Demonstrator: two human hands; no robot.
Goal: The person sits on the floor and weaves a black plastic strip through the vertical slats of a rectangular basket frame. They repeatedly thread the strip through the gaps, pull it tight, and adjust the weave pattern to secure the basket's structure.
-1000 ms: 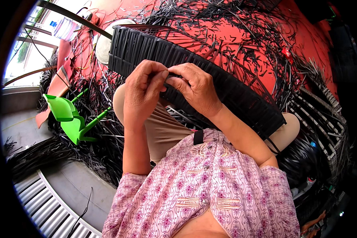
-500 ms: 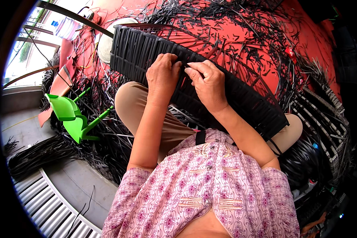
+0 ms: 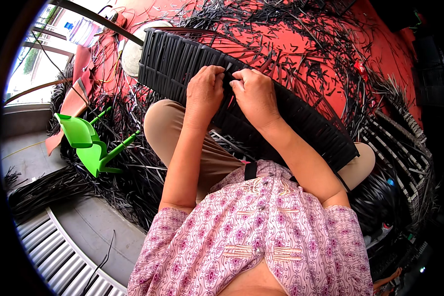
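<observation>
A long panel woven from flat black strips (image 3: 167, 61) lies slantwise across my lap, higher at the left and lower at the right. Over its middle, my left hand (image 3: 205, 91) is closed, thumb and fingertips pinched at a short black strip (image 3: 228, 67) by the weave. My right hand (image 3: 254, 96) is close beside it on the right, its fingers curled and pinching at the same spot. The fingertips partly hide the strip. Loose strip ends (image 3: 301, 81) fan out past the panel's far edge.
Cut black strips (image 3: 301, 47) litter the red floor (image 3: 281, 37) ahead. A green plastic chair (image 3: 89, 143) lies tipped at the left, among piles of black strips (image 3: 54, 190). A white slatted piece (image 3: 54, 249) is at lower left, and a striped woven frame (image 3: 399, 138) at right.
My right hand has turned and its fingers have curled in more tightly. My left hand has shifted slightly right. The panel has barely moved.
</observation>
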